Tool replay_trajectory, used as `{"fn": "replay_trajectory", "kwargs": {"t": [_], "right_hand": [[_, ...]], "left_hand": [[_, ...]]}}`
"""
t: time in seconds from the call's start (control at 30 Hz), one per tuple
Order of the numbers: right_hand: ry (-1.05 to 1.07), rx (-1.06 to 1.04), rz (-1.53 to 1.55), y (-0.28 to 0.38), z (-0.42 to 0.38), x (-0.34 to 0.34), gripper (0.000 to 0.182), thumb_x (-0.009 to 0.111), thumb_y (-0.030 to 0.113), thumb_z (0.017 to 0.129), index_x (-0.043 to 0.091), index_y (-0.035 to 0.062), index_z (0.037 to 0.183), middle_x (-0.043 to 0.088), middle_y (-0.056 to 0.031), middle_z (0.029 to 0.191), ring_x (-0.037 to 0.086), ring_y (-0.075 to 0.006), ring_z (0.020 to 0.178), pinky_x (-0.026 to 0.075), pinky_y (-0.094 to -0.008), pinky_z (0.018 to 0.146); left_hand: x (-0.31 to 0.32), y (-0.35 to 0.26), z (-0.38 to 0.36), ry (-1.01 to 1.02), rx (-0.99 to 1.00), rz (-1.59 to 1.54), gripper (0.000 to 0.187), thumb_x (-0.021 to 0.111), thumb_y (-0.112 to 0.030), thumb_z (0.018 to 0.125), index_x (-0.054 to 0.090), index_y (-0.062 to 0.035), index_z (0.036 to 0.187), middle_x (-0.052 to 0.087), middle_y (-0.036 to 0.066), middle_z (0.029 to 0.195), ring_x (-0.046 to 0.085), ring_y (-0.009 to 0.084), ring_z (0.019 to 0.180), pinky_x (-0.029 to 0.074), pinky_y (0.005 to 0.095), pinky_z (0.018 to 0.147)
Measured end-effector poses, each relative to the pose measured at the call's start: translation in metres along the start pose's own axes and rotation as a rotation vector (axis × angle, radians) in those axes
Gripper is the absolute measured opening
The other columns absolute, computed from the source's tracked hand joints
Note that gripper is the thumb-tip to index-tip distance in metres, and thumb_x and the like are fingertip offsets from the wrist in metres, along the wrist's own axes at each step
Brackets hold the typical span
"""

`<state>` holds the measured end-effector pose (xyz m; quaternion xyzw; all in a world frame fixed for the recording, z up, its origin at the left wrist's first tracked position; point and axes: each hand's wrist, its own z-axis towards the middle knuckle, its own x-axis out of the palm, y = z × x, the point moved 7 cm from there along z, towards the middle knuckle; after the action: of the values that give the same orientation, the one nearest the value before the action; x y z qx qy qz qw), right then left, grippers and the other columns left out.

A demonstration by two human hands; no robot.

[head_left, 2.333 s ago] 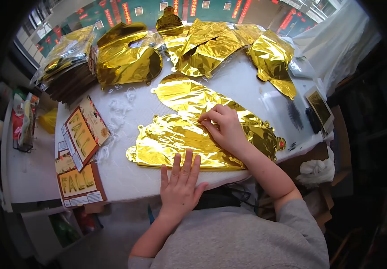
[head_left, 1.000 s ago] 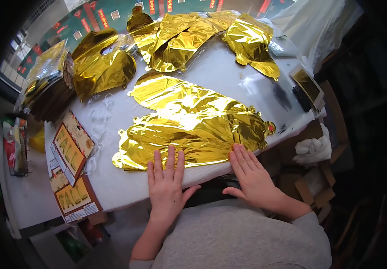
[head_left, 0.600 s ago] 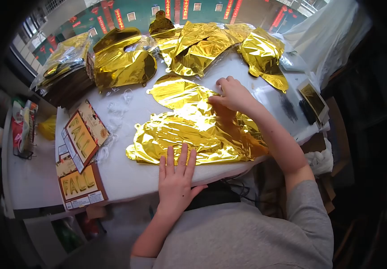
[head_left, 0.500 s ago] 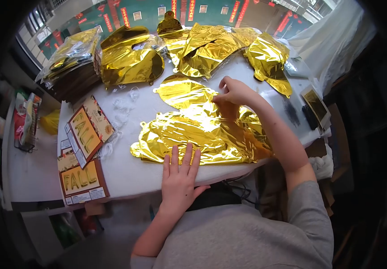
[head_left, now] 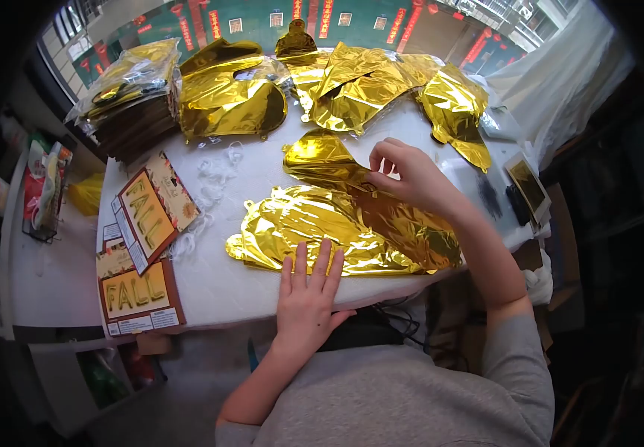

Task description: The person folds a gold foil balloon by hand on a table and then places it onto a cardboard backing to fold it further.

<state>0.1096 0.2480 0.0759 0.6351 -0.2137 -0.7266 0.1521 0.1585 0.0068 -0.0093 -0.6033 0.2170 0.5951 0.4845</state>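
Observation:
Flat gold foil balloons lie before me on the white padded table. My left hand (head_left: 308, 302) rests palm down with fingers spread, its tips on the lower edge of the near foil balloon (head_left: 314, 227). My right hand (head_left: 410, 175) has thumb and fingers pinched on the edge of another foil balloon (head_left: 326, 155) behind it, which is partly lifted and curled. The shiny sheets overlap, so where one ends on the right is hard to see.
Two FALL balloon cards (head_left: 139, 294) overlap at the table's left, beside white string (head_left: 218, 175). Along the back are a stack of bagged packs (head_left: 128, 97) and more gold foil balloons (head_left: 236, 97). A framed dark panel (head_left: 528, 186) stands at the right edge.
My right hand has moved slightly right and down, lifting the foil edge so that it curls up. My left hand stays pressed on the near balloon. The camera view has shifted a little.

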Motion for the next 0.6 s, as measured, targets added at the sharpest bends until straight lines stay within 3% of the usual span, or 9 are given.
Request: {"fn": "replay_trajectory", "kwargs": {"t": [0.03, 0.1, 0.23, 0.33, 0.4, 0.43, 0.53, 0.6], "right_hand": [[0.001, 0.001, -0.001, 0.004, -0.011, 0.004, 0.02, 0.078, 0.015, 0.092, 0.061, 0.0039, 0.093, 0.069, -0.0093, 0.105, 0.066, -0.0227, 0.087, 0.054, -0.0356, 0.079], [-0.135, -0.366, -0.172, 0.035, -0.037, 0.004, 0.02, 0.077, 0.01, 0.088, 0.059, 0.0056, 0.097, 0.067, -0.0123, 0.123, 0.067, -0.0315, 0.102, 0.055, -0.0401, 0.085], [-0.111, -0.509, -0.191, 0.043, -0.076, 0.048, 0.022, 0.077, 0.01, 0.087, 0.057, 0.006, 0.096, 0.062, -0.0149, 0.143, 0.061, -0.0352, 0.132, 0.054, -0.0447, 0.103], [-0.091, -0.566, -0.211, 0.037, -0.089, 0.07, 0.025, 0.078, 0.013, 0.087, 0.057, 0.0057, 0.097, 0.059, -0.0161, 0.148, 0.057, -0.036, 0.138, 0.052, -0.0444, 0.109], [-0.014, -0.461, -0.058, 0.028, -0.091, 0.076, 0.03, 0.077, 0.019, 0.09, 0.063, 0.0046, 0.112, 0.056, -0.0166, 0.152, 0.052, -0.037, 0.143, 0.046, -0.0463, 0.115], [-0.015, -0.459, -0.053, 0.027, -0.093, 0.075, 0.03, 0.077, 0.019, 0.09, 0.063, 0.0046, 0.112, 0.056, -0.0166, 0.152, 0.052, -0.037, 0.143, 0.046, -0.0463, 0.115], [0.037, -0.439, -0.06, 0.021, -0.093, 0.072, 0.055, 0.07, 0.032, 0.097, 0.059, 0.0101, 0.146, 0.054, -0.0148, 0.155, 0.048, -0.037, 0.146, 0.039, -0.0506, 0.12], [0.048, -0.45, -0.077, 0.025, -0.095, 0.069, 0.053, 0.07, 0.033, 0.097, 0.061, 0.0104, 0.144, 0.054, -0.0145, 0.155, 0.048, -0.0374, 0.146, 0.039, -0.0509, 0.12]], "left_hand": [[0.0, 0.0, 0.0, 0.003, 0.001, 0.005, 0.114, 0.089, -0.053, 0.068, 0.039, -0.0128, 0.162, 0.034, 0.014, 0.169, 0.027, 0.0445, 0.156, 0.021, 0.0587, 0.126], [0.0, -0.001, 0.0, 0.009, 0.004, 0.006, 0.114, 0.089, -0.053, 0.068, 0.039, -0.0127, 0.162, 0.034, 0.014, 0.169, 0.027, 0.0445, 0.156, 0.021, 0.0589, 0.126], [0.0, -0.001, 0.0, -0.009, 0.01, 0.024, 0.111, 0.088, -0.052, 0.07, 0.04, -0.0118, 0.162, 0.038, 0.014, 0.165, 0.029, 0.045, 0.155, 0.022, 0.0593, 0.126], [-0.001, -0.001, 0.0, -0.028, 0.016, 0.035, 0.109, 0.087, -0.052, 0.07, 0.042, -0.0111, 0.16, 0.045, 0.014, 0.158, 0.035, 0.0451, 0.15, 0.025, 0.0599, 0.124], [0.0, -0.002, -0.001, -0.032, 0.016, 0.04, 0.107, 0.087, -0.052, 0.071, 0.043, -0.0108, 0.159, 0.049, 0.014, 0.154, 0.039, 0.0452, 0.146, 0.027, 0.0602, 0.123], [0.0, -0.001, -0.001, -0.028, 0.015, 0.042, 0.105, 0.087, -0.052, 0.071, 0.045, -0.0107, 0.158, 0.052, 0.014, 0.15, 0.043, 0.0441, 0.141, 0.03, 0.0601, 0.122], [0.002, -0.001, -0.002, -0.014, 0.004, 0.051, 0.103, 0.086, -0.053, 0.07, 0.048, -0.0104, 0.156, 0.056, 0.014, 0.145, 0.05, 0.0419, 0.133, 0.033, 0.0598, 0.119], [0.003, -0.001, -0.002, 0.0, -0.008, 0.056, 0.102, 0.086, -0.053, 0.07, 0.049, -0.0103, 0.155, 0.057, 0.014, 0.144, 0.052, 0.0408, 0.13, 0.034, 0.0595, 0.118]]}}
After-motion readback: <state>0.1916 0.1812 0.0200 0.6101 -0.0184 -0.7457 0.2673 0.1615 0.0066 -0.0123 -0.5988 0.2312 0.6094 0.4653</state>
